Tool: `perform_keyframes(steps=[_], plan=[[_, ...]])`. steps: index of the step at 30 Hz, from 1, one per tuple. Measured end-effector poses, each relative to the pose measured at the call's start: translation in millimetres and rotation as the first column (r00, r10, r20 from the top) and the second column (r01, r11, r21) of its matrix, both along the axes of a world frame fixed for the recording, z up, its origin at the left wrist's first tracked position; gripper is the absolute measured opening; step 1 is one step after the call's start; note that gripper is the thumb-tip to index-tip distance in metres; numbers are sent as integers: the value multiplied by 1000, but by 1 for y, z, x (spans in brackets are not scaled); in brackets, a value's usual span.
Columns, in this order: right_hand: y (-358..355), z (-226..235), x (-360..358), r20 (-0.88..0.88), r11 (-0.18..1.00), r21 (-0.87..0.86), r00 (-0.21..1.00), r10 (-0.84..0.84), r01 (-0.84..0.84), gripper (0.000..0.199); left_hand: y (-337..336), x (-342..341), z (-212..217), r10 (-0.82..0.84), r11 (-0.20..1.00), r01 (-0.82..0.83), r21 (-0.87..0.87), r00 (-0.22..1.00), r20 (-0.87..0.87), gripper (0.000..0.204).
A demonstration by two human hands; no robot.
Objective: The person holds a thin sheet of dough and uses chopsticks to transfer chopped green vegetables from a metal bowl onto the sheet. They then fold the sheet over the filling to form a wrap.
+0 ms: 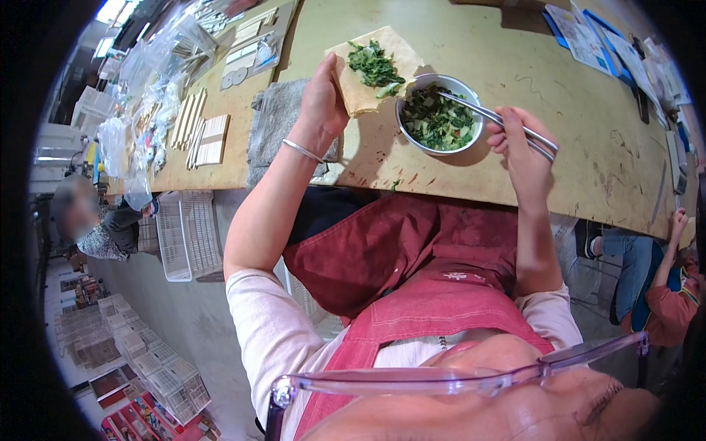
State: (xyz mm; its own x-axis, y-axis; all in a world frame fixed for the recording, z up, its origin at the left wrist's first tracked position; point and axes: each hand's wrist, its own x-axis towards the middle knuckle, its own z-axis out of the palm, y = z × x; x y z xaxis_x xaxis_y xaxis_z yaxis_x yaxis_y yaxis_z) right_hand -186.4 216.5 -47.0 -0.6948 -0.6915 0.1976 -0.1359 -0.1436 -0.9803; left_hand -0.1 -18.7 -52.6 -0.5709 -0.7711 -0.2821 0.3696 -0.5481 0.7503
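Note:
My left hand (324, 103) holds up a thin, pale tan flatbread (356, 94) by its left edge, over the table just left of the bowl. Chopped cooked greens (374, 65) lie in a heap on the flatbread. In my right hand (523, 154) is a pair of metal chopsticks (491, 115), gripped between the fingers. Their tips reach into a white bowl (442, 152), at the greens (440, 121) inside it. The bowl stands on the table and is partly filled with chopped leaves and pale pieces.
A grey towel (273, 121) lies left of my left forearm. Wooden sticks (213, 140) and plastic bags (121, 140) cover the table's left end. Blue folders with papers (588, 40) lie far right. White baskets (187, 235) stand below; two other people (110, 220) (665, 294) sit nearby.

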Motion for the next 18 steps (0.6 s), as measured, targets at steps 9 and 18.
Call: perform_keyframes(steps=[9, 18], plan=[[11, 2, 4, 13, 985, 155, 997, 75, -76, 27, 0, 3, -1, 17, 1000, -17, -15, 1000, 7, 41], [31, 9, -9, 111, 988, 93, 987, 116, -127, 29, 0, 3, -2, 0, 1000, 0, -14, 1000, -2, 42]])
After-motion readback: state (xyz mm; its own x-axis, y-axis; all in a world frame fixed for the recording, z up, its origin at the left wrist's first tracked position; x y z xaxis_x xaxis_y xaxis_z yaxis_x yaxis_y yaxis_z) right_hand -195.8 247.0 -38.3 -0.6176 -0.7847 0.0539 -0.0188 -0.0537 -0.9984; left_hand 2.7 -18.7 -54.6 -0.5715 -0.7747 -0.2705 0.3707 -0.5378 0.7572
